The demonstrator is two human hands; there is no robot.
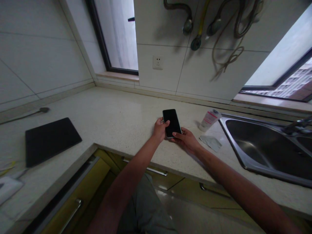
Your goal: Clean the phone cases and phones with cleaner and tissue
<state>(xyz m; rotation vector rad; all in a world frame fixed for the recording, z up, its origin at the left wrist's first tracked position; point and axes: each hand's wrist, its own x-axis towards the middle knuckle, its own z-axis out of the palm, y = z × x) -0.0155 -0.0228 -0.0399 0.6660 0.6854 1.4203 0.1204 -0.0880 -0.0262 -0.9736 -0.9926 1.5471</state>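
Observation:
A smartphone (173, 121) with a dark screen is held between my two hands above the pale countertop (117, 113). My left hand (160, 128) grips its left edge, the thumb lying across the screen. At the lower right corner, my right hand (186, 139) holds the phone with its thumb over the bottom of the screen. The fingers beneath the phone are partly hidden. Just right of my right hand lies a flat, silvery-grey packet (211, 143). Behind that packet is a clear plastic container with a pink band (209, 120).
A steel sink (258, 139) with a tap (298, 126) is set into the counter at right. On the left lie a closed black laptop-like slab (52, 139) and a cable with a plug (44, 110). A wall socket (157, 62) and hanging hoses (187, 24) are behind. Drawer handles (157, 171) line the front.

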